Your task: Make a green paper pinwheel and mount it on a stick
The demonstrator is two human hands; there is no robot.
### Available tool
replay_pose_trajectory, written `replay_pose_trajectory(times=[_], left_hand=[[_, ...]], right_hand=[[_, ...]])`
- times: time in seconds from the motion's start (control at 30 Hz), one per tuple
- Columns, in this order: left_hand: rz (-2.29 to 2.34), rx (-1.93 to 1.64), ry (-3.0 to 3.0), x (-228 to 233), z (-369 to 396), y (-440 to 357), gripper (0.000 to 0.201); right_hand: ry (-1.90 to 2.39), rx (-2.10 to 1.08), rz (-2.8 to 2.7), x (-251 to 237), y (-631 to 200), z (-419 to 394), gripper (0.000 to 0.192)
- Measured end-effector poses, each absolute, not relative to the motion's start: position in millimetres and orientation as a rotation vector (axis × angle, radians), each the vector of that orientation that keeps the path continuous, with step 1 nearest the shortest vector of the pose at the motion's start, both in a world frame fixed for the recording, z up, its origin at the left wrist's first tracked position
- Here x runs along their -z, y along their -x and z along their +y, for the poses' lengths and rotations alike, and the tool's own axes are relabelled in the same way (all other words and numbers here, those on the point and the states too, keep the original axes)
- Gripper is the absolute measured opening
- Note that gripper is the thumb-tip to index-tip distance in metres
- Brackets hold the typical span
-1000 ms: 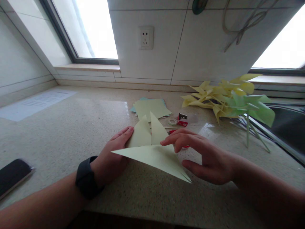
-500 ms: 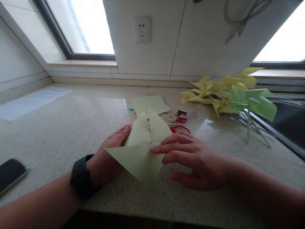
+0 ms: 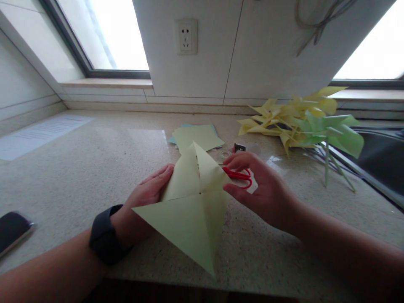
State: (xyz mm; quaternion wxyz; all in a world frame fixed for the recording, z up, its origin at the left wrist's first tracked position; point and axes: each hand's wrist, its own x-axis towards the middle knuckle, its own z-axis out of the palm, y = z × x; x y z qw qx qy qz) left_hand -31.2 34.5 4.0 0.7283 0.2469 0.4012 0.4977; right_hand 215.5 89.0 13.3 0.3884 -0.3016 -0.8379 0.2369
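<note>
A pale green sheet of paper (image 3: 186,223) is held up over the counter in my left hand (image 3: 151,189), whose fingers pass behind its left side. Slits run in from its edges towards a small dark hole near the middle, and its flaps stand slightly apart. At the paper's right corner is my right hand (image 3: 259,185), thumb and fingers spread, with the thumb tip at the paper's edge. Red-handled scissors (image 3: 243,176) lie behind that hand, their blades hidden by the paper.
Behind the paper lies a stack of coloured sheets (image 3: 198,136). A small red and black box (image 3: 239,148) and a tape roll (image 3: 225,155) are nearby. Yellow pinwheels (image 3: 284,118) and a green pinwheel (image 3: 341,130) stand by the sink (image 3: 381,155). A phone (image 3: 14,231) lies left.
My right hand has moved from the paper's middle to its right corner, its thumb and fingers parting. The paper has turned slightly, and its lower flap points further down to the right.
</note>
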Motion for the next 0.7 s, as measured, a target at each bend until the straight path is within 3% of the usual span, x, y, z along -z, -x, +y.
replay_pose_trajectory(times=[0.17,0.33,0.5,0.57,0.7], left_hand=[[0.904,-1.086,-0.564,-5.7,31.8,29.7,0.036],[0.804,-1.123,-0.576,-5.7,31.0,32.6,0.035],[0.589,-1.207,-0.593,-8.4,31.6,36.3,0.074],[0.511,-1.197,-0.646,-6.3,31.6,35.8,0.08],[0.537,-1.17,-0.735,0.4,30.5,32.2,0.048]], right_hand=[[0.956,-1.208,-1.924,-7.5,-208.8,91.0,0.04],[0.888,-1.303,-1.79,-11.2,-209.3,91.1,0.031],[0.888,-1.288,-1.651,-11.3,-209.7,90.5,0.023],[0.898,-1.323,-1.616,-10.6,-208.8,88.9,0.023],[0.879,-1.385,-1.588,-10.0,-207.0,86.5,0.024]])
